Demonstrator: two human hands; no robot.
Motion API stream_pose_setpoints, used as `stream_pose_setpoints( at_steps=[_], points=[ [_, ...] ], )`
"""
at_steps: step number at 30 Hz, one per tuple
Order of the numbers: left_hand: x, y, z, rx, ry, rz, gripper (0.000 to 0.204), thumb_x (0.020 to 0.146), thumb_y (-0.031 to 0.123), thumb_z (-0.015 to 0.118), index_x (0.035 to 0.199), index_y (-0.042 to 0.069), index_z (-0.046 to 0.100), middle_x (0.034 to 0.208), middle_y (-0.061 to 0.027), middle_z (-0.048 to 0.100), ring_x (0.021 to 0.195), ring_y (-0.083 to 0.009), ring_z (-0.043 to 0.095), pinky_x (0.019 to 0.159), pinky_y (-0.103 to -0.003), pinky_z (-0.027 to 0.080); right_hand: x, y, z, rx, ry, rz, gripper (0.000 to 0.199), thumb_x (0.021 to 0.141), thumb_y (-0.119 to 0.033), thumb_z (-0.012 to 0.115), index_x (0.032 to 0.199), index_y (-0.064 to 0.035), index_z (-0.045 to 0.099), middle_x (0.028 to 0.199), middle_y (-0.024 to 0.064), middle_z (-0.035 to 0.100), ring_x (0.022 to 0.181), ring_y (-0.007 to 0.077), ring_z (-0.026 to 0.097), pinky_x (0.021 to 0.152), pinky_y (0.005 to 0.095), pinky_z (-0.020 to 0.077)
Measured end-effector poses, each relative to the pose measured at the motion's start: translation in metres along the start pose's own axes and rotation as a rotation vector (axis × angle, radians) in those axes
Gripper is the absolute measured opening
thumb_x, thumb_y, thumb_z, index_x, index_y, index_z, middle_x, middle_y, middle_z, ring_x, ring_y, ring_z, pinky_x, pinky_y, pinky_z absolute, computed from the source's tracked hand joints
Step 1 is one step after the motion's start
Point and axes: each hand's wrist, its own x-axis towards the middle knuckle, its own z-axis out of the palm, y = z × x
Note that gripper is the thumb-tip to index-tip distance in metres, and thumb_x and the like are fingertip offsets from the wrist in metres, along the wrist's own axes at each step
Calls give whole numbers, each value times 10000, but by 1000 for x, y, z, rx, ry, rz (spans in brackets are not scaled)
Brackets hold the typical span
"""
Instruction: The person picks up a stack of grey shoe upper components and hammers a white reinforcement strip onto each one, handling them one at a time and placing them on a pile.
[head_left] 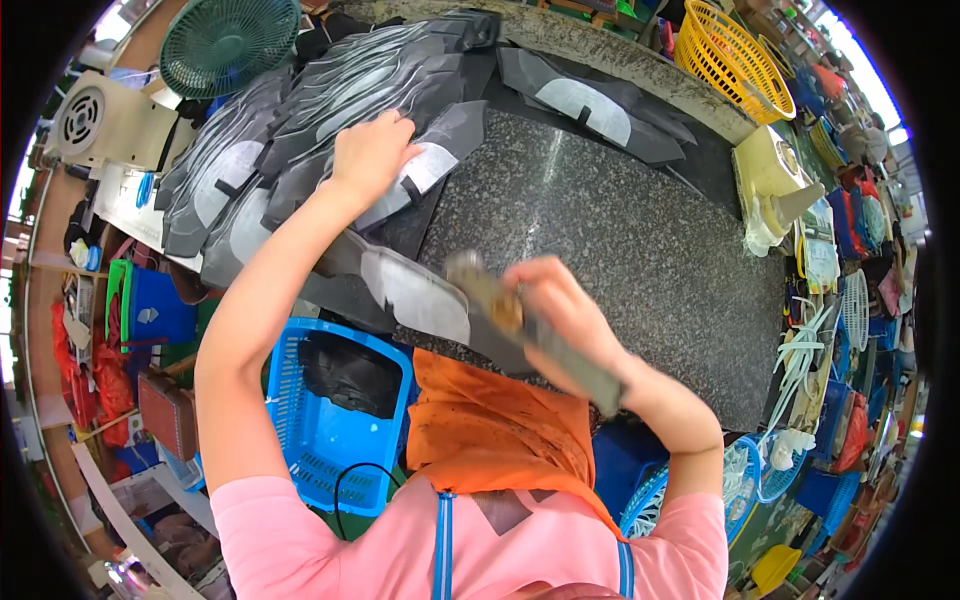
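My left hand (372, 158) rests over a spread pile of dark grey cut pieces (350, 95) with pale patches. Its fingers are curled closed at the edge of a piece (437, 160); what they pinch, if anything, is hidden. In my right hand (570, 320) is a long grey-green bar-shaped tool (590, 372) with a round brownish part, blurred by motion. Its far end is over the right side of a single dark piece with a pale patch (415, 295), lying at the near edge of the speckled stone slab (620, 230).
More dark pieces (590, 105) lie along the slab's far side. A cream machine (775, 185) stands at the right, a cream device (115, 120) and a green fan (230, 45) at the left. Below the near edge is a blue basket (340, 450) holding black material. A yellow basket (735, 60) stands far right.
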Motion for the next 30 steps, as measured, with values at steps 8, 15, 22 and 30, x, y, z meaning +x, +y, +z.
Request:
stream_pose_setpoints(
  at_steps=[8, 15, 22, 30],
  points=[
    [-64, 77, -61, -621, -92, 719, 477, 722, 145, 751, 1176, 67, 624, 1187, -93, 583, 1126, -303, 552, 905, -379, 465, -24, -14, -44, 200, 185, 622, 359, 824, 64, 570, 1166, -13, 494, 1008, 78, 511, 839, 169, 530, 766, 282, 452],
    [-59, 109, -64, -686, -314, 557, 199, 755, 125, 749, 920, 51, 666, 823, -119, 664, 759, -304, 649, 643, -361, 497, -26, -15, -38, 218, 173, 497, 292, 847, 45, 575, 1127, -18, 518, 899, 42, 501, 817, 124, 505, 754, 267, 445],
    [-83, 122, -65, -805, -313, 374, 146, 795, 160, 722, 852, 44, 656, 716, -132, 648, 653, -312, 644, 590, -373, 486, -36, -10, -36, 263, 112, 528, 213, 884, 9, 600, 1080, -18, 523, 817, 46, 565, 736, 133, 534, 684, 273, 457],
    [-76, 9, -50, 33, -416, 60, 520, 950, 442, 493, 682, 27, 654, 695, -199, 640, 698, -404, 625, 661, -481, 476, -66, -10, -54, 214, 121, 708, 225, 873, -8, 652, 1059, 7, 526, 791, 53, 556, 703, 121, 538, 627, 281, 439]
  ],
)
